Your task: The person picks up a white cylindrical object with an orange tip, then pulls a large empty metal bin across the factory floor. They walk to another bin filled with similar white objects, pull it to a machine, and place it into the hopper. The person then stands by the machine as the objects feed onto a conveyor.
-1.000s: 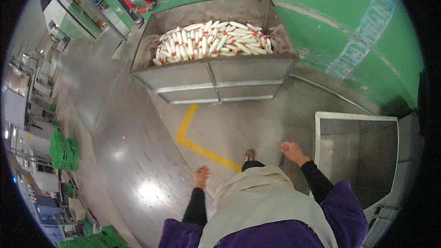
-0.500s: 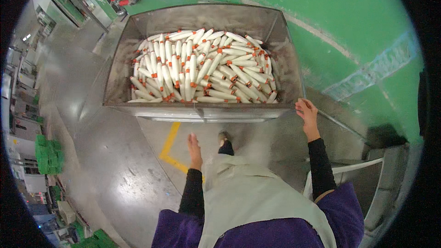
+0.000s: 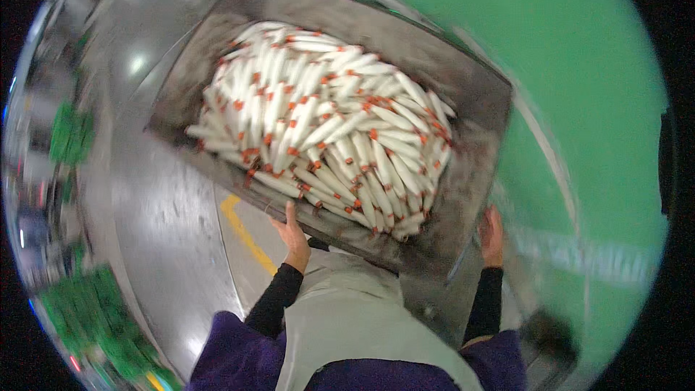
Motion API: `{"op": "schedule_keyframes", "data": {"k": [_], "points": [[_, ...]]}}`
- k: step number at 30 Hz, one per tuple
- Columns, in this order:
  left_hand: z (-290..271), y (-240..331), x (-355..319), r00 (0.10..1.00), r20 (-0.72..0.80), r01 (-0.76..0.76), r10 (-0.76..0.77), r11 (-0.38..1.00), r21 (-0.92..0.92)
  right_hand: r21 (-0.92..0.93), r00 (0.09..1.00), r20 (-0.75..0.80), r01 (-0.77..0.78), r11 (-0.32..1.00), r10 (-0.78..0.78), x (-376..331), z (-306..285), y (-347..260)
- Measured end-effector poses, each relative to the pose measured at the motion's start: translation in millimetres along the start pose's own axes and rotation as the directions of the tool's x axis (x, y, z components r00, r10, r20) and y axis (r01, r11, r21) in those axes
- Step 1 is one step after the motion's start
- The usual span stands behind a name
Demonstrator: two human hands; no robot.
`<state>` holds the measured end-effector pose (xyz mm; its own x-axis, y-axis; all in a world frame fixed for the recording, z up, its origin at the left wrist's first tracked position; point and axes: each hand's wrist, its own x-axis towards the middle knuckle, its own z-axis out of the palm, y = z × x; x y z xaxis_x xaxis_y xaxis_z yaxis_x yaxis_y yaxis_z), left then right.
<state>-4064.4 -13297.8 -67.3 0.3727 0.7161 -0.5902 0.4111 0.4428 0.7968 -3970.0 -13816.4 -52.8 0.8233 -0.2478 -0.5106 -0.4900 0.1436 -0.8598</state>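
Evidently resting at the near rim of the metal bin point(image 3: 478, 145) with the left hand point(image 3: 293, 239), with thumb apparently raised and other fingers partly hidden; cannot tell how tightly closed. Beside the right wall with the right hand point(image 3: 491, 239), with fingers seemingly pressed together, too blurred to confirm contact. Probably set wide apart to steady so broad a bin at two places. Slanting across the centre of the frame, heaped with white, orange-ended bobbins point(image 3: 329, 129), presumably contained by the high walls. Farther out, toward a yellow floor line point(image 3: 250, 235) at lower left and green stacks point(image 3: 70, 132) at far left.

The bin point(image 3: 472, 166) is grey, its bobbins point(image 3: 323, 129) white-and-orange.
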Motion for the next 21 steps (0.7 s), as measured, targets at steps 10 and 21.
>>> {"op": "schedule_keyframes", "data": {"k": [10,21], "points": [[28,17,15,0.976,-0.184,0.045,-0.115,0.938,-0.344,0.397,0.979,0.183,0.007,0.918,-0.087,146,73,-5],[2,33,67,0.832,-0.415,0.258,-0.368,0.919,-0.297,-0.155,0.963,0.043,0.268,0.951,-0.265,174,24,59]]}}
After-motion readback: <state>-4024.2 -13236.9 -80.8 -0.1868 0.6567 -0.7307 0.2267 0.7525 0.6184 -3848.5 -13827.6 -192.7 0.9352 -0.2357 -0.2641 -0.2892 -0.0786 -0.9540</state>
